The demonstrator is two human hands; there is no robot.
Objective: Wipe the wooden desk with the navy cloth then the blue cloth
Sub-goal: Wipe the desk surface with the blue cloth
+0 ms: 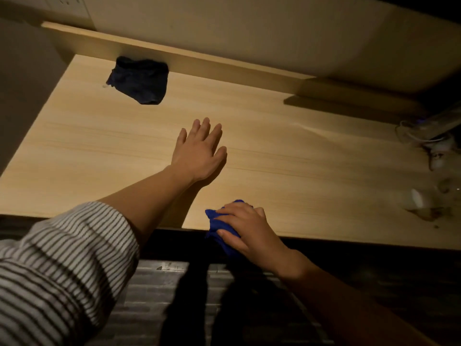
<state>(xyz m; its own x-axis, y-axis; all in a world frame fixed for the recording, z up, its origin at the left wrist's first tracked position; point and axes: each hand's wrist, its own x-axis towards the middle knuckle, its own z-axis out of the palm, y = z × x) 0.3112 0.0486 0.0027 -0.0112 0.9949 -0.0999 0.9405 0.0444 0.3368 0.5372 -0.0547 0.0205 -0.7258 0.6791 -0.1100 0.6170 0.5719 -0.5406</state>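
Dim light, wooden table point(274, 156) seen from above. Left hand point(199, 151) reaches out over the middle of the table, fingers spread flat, grasping nothing; striped sleeve point(64, 258) pushed up the forearm. Right hand point(245, 231) at the near table edge, clenched on the blue cloth point(219, 221), which bunches under the fingers and hangs partly over the edge. Navy cloth point(139, 79) lies crumpled at the far left, against the raised back ledge point(199, 62), well apart from both hands.
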